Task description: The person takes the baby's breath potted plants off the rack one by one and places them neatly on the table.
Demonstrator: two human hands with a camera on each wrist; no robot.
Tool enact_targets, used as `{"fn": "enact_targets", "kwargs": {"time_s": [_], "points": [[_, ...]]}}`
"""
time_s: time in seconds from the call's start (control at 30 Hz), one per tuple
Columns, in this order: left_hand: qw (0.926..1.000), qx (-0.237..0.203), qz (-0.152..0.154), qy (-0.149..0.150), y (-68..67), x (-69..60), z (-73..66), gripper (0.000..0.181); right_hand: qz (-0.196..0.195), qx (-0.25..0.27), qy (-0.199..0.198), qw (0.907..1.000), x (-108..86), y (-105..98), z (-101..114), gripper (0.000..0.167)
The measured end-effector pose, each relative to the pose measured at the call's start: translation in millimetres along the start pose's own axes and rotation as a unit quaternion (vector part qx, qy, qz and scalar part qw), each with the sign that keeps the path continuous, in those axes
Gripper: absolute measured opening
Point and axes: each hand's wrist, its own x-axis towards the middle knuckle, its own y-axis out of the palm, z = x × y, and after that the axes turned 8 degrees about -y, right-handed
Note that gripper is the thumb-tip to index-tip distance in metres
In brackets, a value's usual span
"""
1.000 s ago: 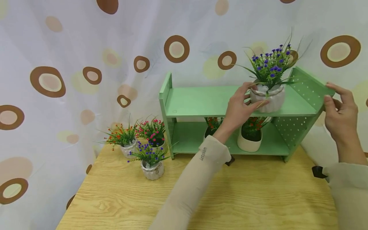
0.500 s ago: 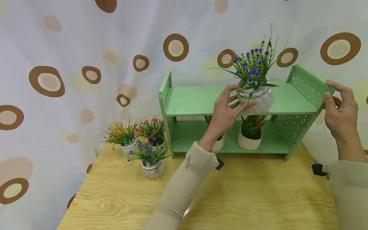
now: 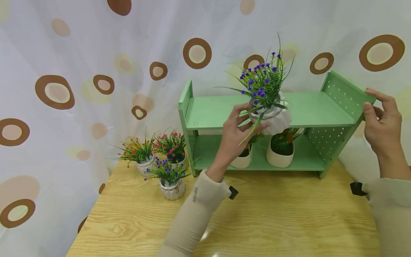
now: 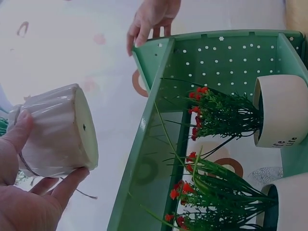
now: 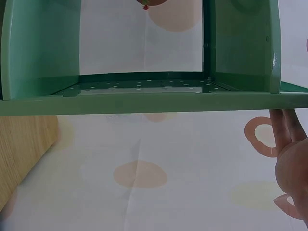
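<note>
My left hand point(image 3: 233, 137) grips a white ruffled flowerpot point(image 3: 276, 120) of purple flowers point(image 3: 261, 80) by its left side. In the head view the pot is tilted and overlaps the top board's front edge. Its underside, with a small hole, shows in the left wrist view, where the pot point(image 4: 53, 132) is held apart from the green shelf point(image 4: 139, 144). At the shelf's right end, my right hand point(image 3: 383, 128) holds the upper front corner of the perforated side panel point(image 3: 345, 98) between thumb and fingers. Part of that hand point(image 5: 293, 161) appears in the right wrist view.
Two cream pots point(image 3: 280, 154) with red flowers stand on the lower board; the left one is partly covered by my left hand. Left of the shelf, the wooden table point(image 3: 282, 214) bears pots with orange flowers point(image 3: 136, 151), pink flowers point(image 3: 173, 142) and purple flowers point(image 3: 167, 169).
My left hand has carried the flowerpot leftward and slightly toward me, and the pot has tilted. More of the cream pots now shows. The right hand has stayed on the panel corner.
</note>
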Motion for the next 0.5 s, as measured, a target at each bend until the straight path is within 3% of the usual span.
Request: {"fn": "enact_targets", "kwargs": {"time_s": [0.27, 0.5], "points": [[0.9997, -0.006, 0.01, -0.021, -11.8, -19.5, 1.4, 0.045, 0.0, -0.013, -0.002, 0.9999, 0.4, -2.0, -0.1, 0.043], [0.9999, 0.005, 0.006, -0.014, -22.4, -33.1, 4.0, 0.046, 0.003, -0.012, 0.003, 0.9999, -0.9, -0.3, 0.5, 0.043]]}}
